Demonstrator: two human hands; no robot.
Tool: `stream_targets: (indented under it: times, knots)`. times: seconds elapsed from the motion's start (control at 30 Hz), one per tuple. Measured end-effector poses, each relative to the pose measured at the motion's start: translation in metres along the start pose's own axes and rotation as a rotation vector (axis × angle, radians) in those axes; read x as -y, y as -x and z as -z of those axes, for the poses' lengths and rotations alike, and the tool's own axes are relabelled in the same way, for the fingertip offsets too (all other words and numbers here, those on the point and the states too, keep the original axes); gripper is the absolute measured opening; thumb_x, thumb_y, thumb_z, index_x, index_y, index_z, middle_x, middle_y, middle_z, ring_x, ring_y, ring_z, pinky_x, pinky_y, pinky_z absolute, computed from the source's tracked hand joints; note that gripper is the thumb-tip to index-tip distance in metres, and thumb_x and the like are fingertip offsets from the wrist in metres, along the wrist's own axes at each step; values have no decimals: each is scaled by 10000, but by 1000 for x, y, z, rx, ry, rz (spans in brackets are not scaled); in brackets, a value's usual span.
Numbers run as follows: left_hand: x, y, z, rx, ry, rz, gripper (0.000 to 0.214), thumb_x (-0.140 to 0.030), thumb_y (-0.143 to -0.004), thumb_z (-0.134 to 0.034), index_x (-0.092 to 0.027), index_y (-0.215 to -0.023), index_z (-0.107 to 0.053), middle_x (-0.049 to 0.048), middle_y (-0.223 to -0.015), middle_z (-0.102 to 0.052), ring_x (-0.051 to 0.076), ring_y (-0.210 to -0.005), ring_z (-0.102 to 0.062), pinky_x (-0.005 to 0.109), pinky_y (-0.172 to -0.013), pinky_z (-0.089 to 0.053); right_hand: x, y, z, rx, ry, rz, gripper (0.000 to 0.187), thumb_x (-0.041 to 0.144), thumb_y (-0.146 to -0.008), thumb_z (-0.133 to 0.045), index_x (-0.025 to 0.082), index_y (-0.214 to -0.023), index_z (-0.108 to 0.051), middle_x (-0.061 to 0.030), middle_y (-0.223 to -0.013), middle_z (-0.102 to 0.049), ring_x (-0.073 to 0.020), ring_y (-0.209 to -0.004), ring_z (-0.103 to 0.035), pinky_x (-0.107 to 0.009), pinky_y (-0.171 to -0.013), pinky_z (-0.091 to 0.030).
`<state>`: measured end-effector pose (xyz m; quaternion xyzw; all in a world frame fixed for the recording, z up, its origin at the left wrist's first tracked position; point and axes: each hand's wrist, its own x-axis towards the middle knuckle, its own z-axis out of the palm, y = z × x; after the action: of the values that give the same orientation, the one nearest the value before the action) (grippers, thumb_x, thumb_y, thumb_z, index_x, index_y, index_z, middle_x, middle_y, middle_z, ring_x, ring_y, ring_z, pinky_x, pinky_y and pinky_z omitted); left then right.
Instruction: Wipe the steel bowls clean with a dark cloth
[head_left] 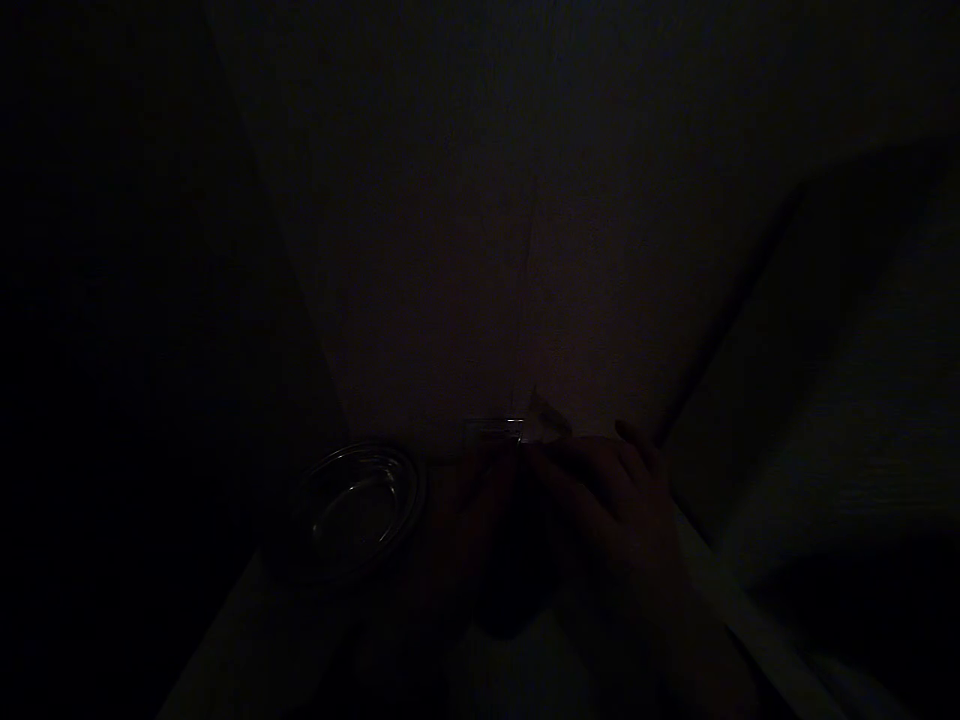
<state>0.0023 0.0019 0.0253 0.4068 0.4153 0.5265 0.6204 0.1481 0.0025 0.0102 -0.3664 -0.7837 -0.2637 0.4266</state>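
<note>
The view is very dark, so only outlines and glints show. At the middle, a small flat shiny piece (493,431), which looks like clear wrapping, catches the light. A paler flap (547,420) stands up at its right end. My left hand (472,490) is closed, with its fingertips at the lower edge of the shiny piece. From the other side my right hand (619,490) pinches with thumb and forefinger near the flap, its other fingers bent. The fingertips of both hands nearly meet. What exactly lies between them is too dark to make out.
A round shiny metal bowl (409,495) stands just left of my left hand, on a pale surface (240,630). Behind rises a wall or panel (450,220) with a vertical seam. A dark slanting edge (739,300) runs along the right.
</note>
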Motion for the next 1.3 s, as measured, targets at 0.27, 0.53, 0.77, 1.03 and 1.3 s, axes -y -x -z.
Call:
stream_targets:
  times: [0.27, 0.53, 0.77, 1.03, 1.3]
  knots:
    - [14, -1, -1, 39, -47, -34, 224, -380, -785, -643, -217, -932, -687, 39, -948, -750, 202, -873, -697, 277, -743, -529, -9, -1, 0, -6, 26, -64, 229, 159, -909, -517, 141, -1109, -629, -112, -955, -657, -235, -875, -571, -520, -894, -425]
    - [4, -5, 4, -93, 19, -23, 239, -363, -727, -695, -233, -927, -694, 47, -1050, -728, 236, -1024, -661, 313, -852, -529, 8, -1, -6, 103, -4, 5, 367, 250, -934, -458, 86, -1245, -562, -160, -1144, -633, -296, -1034, -522, -560, -938, -384]
    - [14, -9, 4, -45, 32, -40, 267, -393, -702, -723, -220, -905, -709, 49, -965, -746, 230, -938, -686, 304, -817, -535, -6, -1, -5, 28, 45, -49, 289, 199, -924, -487, 134, -1164, -634, -153, -1042, -651, -277, -943, -553, -588, -909, -395]
    - [9, -11, 3, -184, 37, -39, 267, -409, -752, -667, -205, -923, -680, 51, -954, -739, 227, -947, -679, 303, -800, -525, 5, 2, -7, 22, -25, 76, 276, 150, -932, -471, 140, -1158, -629, -111, -1053, -668, -242, -1007, -537, -537, -1010, -326]
    - [5, 1, -2, -61, 0, -35, 219, -374, -777, -656, -219, -931, -676, 47, -1025, -732, 229, -1006, -666, 296, -823, -520, -6, 0, -1, -4, 14, -14, 261, 168, -906, -514, 168, -1140, -630, -98, -983, -668, -233, -913, -573, -522, -942, -388]
